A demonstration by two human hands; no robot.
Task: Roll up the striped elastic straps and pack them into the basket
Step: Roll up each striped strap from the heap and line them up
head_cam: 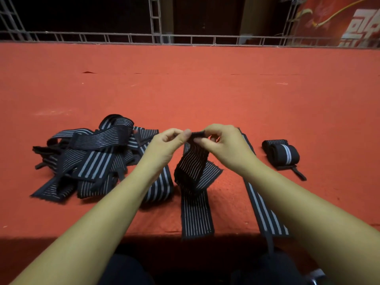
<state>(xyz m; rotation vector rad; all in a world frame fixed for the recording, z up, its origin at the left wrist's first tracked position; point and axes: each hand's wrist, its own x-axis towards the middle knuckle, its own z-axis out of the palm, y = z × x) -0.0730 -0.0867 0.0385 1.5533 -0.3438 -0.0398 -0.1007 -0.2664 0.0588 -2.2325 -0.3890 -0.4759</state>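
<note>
A black elastic strap with thin white stripes point(193, 161) is held up by its top end over a red cloth-covered surface point(185, 89). The rest of it hangs in a loose fold and runs flat to the near edge. The left hand point(164, 145) pinches that top end between thumb and curled fingers. The right hand point(224, 145) grips the same end from the other side, fingers curled over the dark band.

Just left of the hands lies a tangled pile of black-and-white striped straps point(92, 157), unrolled and overlapping. Under the right forearm a long black strap with broader white stripes point(265, 212) stretches flat to the near edge, its thin tail hanging over. Further right, apart from the rest, rests a rolled black strap with a white stripe band point(281, 153). A grey metal truss frame point(156, 21) and a red banner with white lettering point(339, 19) stand behind the surface.
</note>
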